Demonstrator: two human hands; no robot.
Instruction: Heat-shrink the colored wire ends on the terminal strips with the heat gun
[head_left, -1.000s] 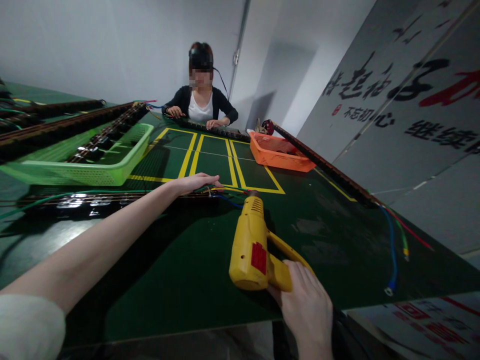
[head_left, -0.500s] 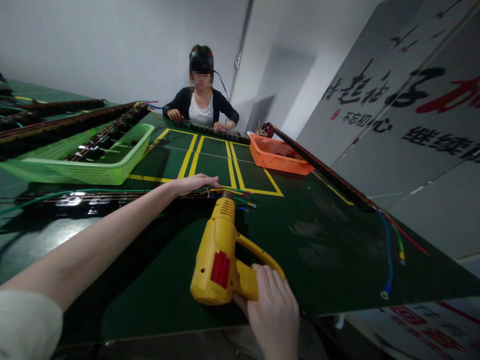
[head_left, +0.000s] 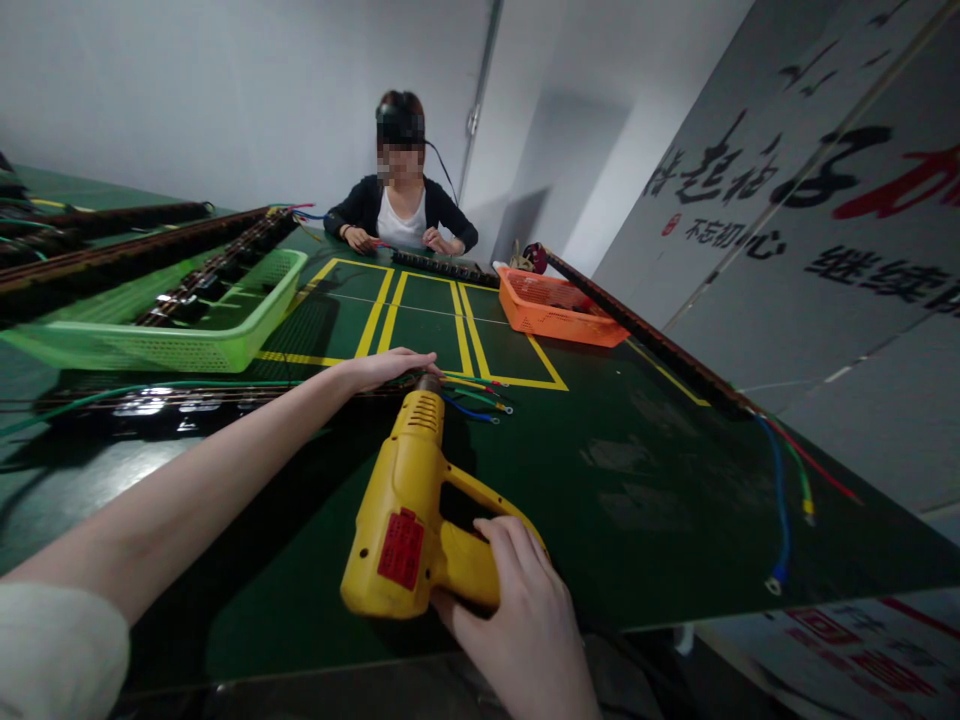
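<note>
My right hand [head_left: 514,590] is wrapped round the handle of a yellow heat gun [head_left: 401,500] with a red label. The gun's metal nozzle points away from me, at the end of a long black wiring strip [head_left: 172,405] lying on the green table. My left hand [head_left: 394,367] reaches over the strip's right end, just beyond the nozzle, palm down. Its fingertips are close to the wires, and whether they hold any is hidden. Coloured wires with ring terminals [head_left: 480,400] spread out to the right of the nozzle.
A green basket [head_left: 161,345] holding dark strips stands at the left. An orange basket [head_left: 559,310] is at the back right, beside a long leaning strip [head_left: 645,335] with loose wires. Across the table [head_left: 600,540], a person sits with both hands at another strip.
My right hand has moved the heat gun to the left, bringing its nozzle closer to my left fingertips. My left hand is nearly still. The other person's hands have shifted slightly.
</note>
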